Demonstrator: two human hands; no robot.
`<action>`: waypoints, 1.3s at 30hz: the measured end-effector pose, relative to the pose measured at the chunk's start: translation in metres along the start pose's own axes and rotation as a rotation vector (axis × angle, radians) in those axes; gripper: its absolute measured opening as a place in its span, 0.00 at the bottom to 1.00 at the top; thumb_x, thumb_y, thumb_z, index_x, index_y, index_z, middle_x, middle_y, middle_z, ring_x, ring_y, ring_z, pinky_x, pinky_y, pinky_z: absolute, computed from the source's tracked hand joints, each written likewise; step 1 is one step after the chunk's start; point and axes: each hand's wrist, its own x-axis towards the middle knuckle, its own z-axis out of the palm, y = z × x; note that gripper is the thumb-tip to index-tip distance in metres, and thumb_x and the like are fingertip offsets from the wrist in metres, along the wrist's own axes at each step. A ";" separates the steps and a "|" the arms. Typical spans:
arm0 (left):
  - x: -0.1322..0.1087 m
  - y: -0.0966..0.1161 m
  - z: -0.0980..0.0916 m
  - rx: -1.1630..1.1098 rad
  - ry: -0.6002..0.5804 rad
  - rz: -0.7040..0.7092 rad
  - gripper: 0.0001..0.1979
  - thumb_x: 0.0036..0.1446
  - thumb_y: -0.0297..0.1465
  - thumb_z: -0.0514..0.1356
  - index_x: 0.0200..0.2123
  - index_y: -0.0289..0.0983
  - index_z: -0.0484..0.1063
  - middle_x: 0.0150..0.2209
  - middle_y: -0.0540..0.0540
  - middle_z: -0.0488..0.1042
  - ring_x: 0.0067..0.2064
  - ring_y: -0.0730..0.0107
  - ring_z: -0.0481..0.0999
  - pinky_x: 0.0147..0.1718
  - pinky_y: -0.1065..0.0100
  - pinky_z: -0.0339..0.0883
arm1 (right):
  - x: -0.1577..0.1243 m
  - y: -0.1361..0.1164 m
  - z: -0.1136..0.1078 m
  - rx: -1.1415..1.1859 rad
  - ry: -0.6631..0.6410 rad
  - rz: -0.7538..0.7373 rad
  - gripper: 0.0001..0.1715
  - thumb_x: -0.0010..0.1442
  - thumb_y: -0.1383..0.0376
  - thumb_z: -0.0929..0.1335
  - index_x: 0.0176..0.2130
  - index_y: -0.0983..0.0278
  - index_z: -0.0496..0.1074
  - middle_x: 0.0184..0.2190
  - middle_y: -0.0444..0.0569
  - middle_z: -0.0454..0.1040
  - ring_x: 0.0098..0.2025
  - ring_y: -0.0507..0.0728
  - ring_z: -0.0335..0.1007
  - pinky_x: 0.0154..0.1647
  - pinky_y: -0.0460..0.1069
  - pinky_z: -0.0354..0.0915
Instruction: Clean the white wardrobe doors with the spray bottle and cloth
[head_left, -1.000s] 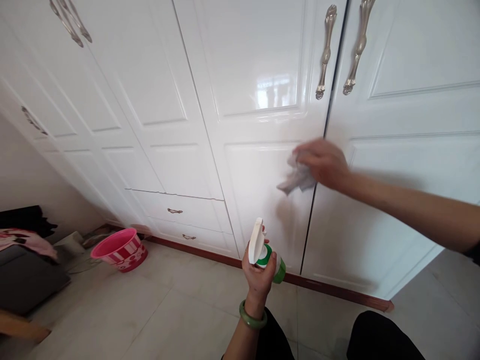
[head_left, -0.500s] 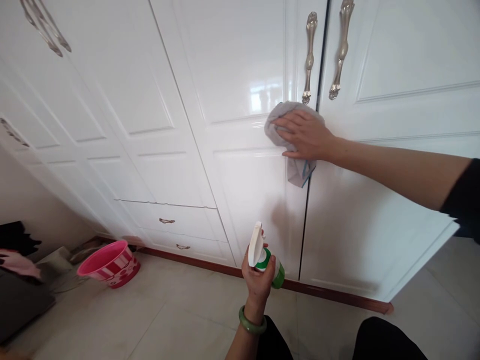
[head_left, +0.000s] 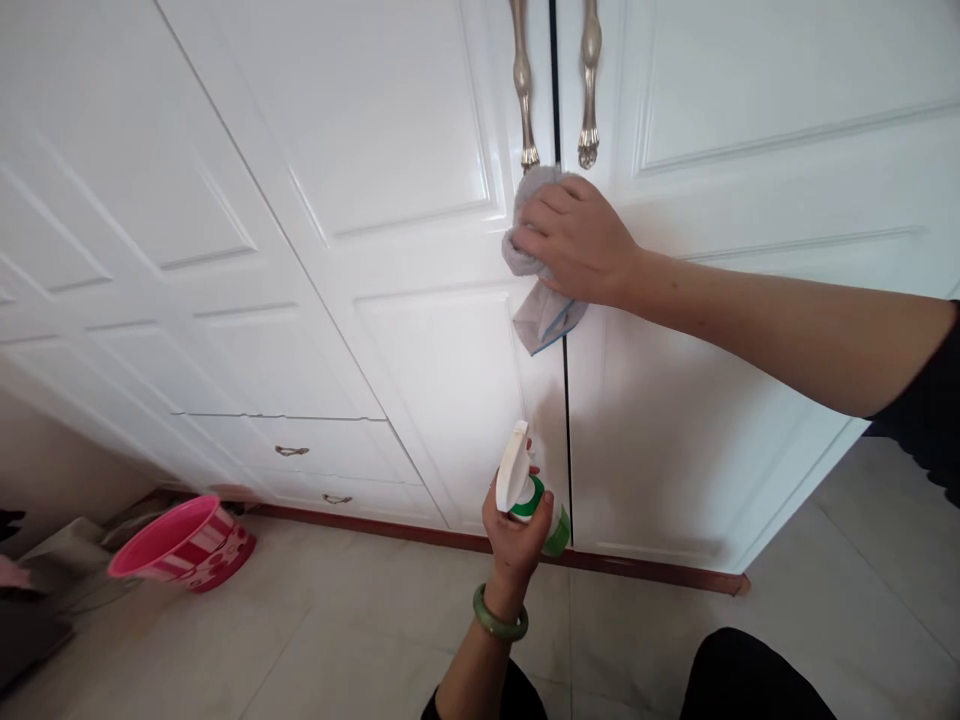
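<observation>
My right hand (head_left: 581, 240) presses a grey cloth (head_left: 536, 310) against the white wardrobe door (head_left: 420, 200), just below the two metal handles (head_left: 525, 85) at the seam between doors. Its fingers are curled over the bunched cloth, and a corner hangs down beneath the palm. Lower down, my left hand (head_left: 514, 540) grips a spray bottle (head_left: 525, 495) with a white trigger head and green collar, held upright in front of the door's bottom. A green bangle (head_left: 499, 618) circles that wrist.
A pink bucket (head_left: 184, 545) with white stripes stands on the tiled floor (head_left: 300, 640) at the left, near the wardrobe's drawers (head_left: 300, 455). A brown skirting strip (head_left: 637, 570) runs along the wardrobe base. My dark-clothed knees show at the bottom edge.
My right hand has carried the cloth up the door, from the lower panel to just under the handles. The view has shifted right and closer. The bottle hand has stayed put.
</observation>
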 end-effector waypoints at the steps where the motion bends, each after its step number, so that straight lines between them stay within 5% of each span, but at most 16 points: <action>1: 0.006 0.006 0.004 0.008 -0.022 0.025 0.24 0.60 0.32 0.72 0.60 0.34 0.81 0.53 0.34 0.87 0.47 0.53 0.89 0.46 0.59 0.85 | 0.000 0.000 -0.002 -0.029 -0.005 -0.006 0.21 0.66 0.71 0.68 0.58 0.68 0.74 0.58 0.57 0.74 0.64 0.67 0.68 0.69 0.64 0.66; 8: 0.061 0.066 0.023 0.117 -0.059 0.144 0.24 0.64 0.32 0.70 0.62 0.36 0.79 0.56 0.34 0.86 0.49 0.52 0.89 0.50 0.55 0.85 | -0.018 -0.025 0.027 0.372 -0.056 -0.142 0.12 0.68 0.74 0.65 0.43 0.63 0.77 0.50 0.52 0.78 0.61 0.65 0.71 0.67 0.64 0.67; 11: 0.080 0.093 0.020 0.155 -0.073 0.150 0.21 0.65 0.35 0.70 0.59 0.36 0.80 0.59 0.32 0.85 0.52 0.49 0.88 0.52 0.52 0.86 | -0.061 -0.062 0.044 0.740 -0.373 -0.232 0.12 0.61 0.78 0.69 0.37 0.63 0.77 0.47 0.52 0.81 0.57 0.64 0.75 0.66 0.62 0.67; 14: 0.091 0.116 0.011 0.177 -0.099 0.151 0.21 0.65 0.34 0.70 0.60 0.36 0.79 0.59 0.32 0.84 0.52 0.50 0.88 0.51 0.53 0.86 | -0.108 -0.096 0.048 1.004 -0.733 -0.293 0.14 0.49 0.80 0.74 0.27 0.62 0.74 0.30 0.49 0.78 0.39 0.60 0.78 0.50 0.54 0.72; 17: 0.096 0.132 0.002 0.210 -0.113 0.131 0.23 0.65 0.33 0.71 0.62 0.35 0.77 0.61 0.30 0.83 0.51 0.50 0.88 0.51 0.53 0.86 | -0.128 -0.100 0.042 1.046 -0.838 -0.240 0.11 0.47 0.76 0.75 0.29 0.61 0.76 0.28 0.47 0.78 0.30 0.58 0.75 0.34 0.50 0.67; 20: 0.098 0.143 -0.001 0.208 -0.089 0.095 0.21 0.65 0.31 0.71 0.60 0.35 0.78 0.61 0.31 0.83 0.51 0.51 0.88 0.50 0.53 0.86 | -0.119 -0.069 0.028 1.070 -0.672 0.030 0.07 0.59 0.68 0.72 0.40 0.60 0.79 0.44 0.53 0.83 0.43 0.64 0.80 0.39 0.54 0.73; 24: 0.107 0.164 0.007 0.192 -0.043 0.042 0.25 0.63 0.30 0.70 0.63 0.36 0.76 0.59 0.31 0.83 0.49 0.53 0.88 0.49 0.54 0.85 | -0.094 -0.023 -0.011 1.032 -0.039 0.474 0.20 0.70 0.52 0.71 0.57 0.57 0.75 0.56 0.56 0.78 0.56 0.69 0.78 0.54 0.63 0.79; 27: 0.121 0.190 0.014 0.206 -0.045 -0.011 0.25 0.62 0.31 0.70 0.62 0.35 0.77 0.58 0.32 0.84 0.50 0.52 0.88 0.50 0.53 0.86 | -0.077 -0.012 -0.043 0.966 0.179 0.646 0.26 0.71 0.49 0.72 0.62 0.56 0.72 0.58 0.58 0.73 0.61 0.70 0.75 0.60 0.66 0.79; 33: 0.161 0.249 0.021 0.214 -0.054 -0.050 0.20 0.62 0.32 0.70 0.57 0.35 0.80 0.57 0.32 0.85 0.53 0.47 0.88 0.53 0.51 0.85 | -0.044 -0.023 -0.063 0.909 0.188 0.808 0.26 0.71 0.50 0.71 0.61 0.61 0.75 0.59 0.62 0.69 0.61 0.69 0.73 0.63 0.64 0.78; 36: 0.181 0.273 0.020 0.193 -0.054 -0.082 0.23 0.63 0.33 0.70 0.60 0.36 0.79 0.58 0.33 0.85 0.53 0.47 0.88 0.55 0.51 0.85 | -0.038 -0.036 -0.071 0.973 0.043 0.972 0.23 0.71 0.49 0.69 0.56 0.61 0.77 0.53 0.60 0.70 0.54 0.67 0.76 0.54 0.61 0.81; 39: 0.199 0.294 0.016 0.159 -0.069 -0.124 0.25 0.64 0.33 0.71 0.63 0.37 0.79 0.60 0.33 0.84 0.52 0.49 0.88 0.53 0.53 0.85 | -0.041 -0.042 -0.084 1.130 -0.200 1.063 0.26 0.68 0.48 0.69 0.55 0.63 0.78 0.57 0.61 0.72 0.56 0.68 0.77 0.55 0.62 0.81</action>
